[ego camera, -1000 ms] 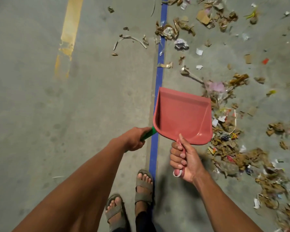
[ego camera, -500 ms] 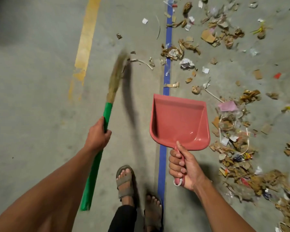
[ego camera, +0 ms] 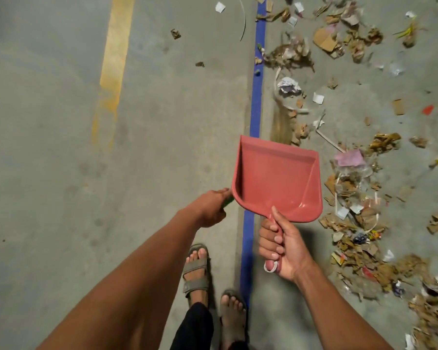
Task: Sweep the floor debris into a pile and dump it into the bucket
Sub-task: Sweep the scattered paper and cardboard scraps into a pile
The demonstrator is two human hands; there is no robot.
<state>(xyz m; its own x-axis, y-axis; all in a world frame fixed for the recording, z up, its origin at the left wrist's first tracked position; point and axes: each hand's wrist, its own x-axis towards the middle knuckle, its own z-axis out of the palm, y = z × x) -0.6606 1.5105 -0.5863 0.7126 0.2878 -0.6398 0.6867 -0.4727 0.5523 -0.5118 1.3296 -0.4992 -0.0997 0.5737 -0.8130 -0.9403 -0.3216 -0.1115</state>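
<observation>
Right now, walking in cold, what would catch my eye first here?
The red dustpan, empty and held up mid-frame by its handle in the right hand. To its right, torn cardboard and paper debris litters the concrete floor. A blue line passes behind the pan, a worn yellow stripe farther left.

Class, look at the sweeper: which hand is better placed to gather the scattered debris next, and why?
The left hand: it grips the green broom handle, bristles blurred beside the debris. The right hand holds the empty dustpan.
</observation>
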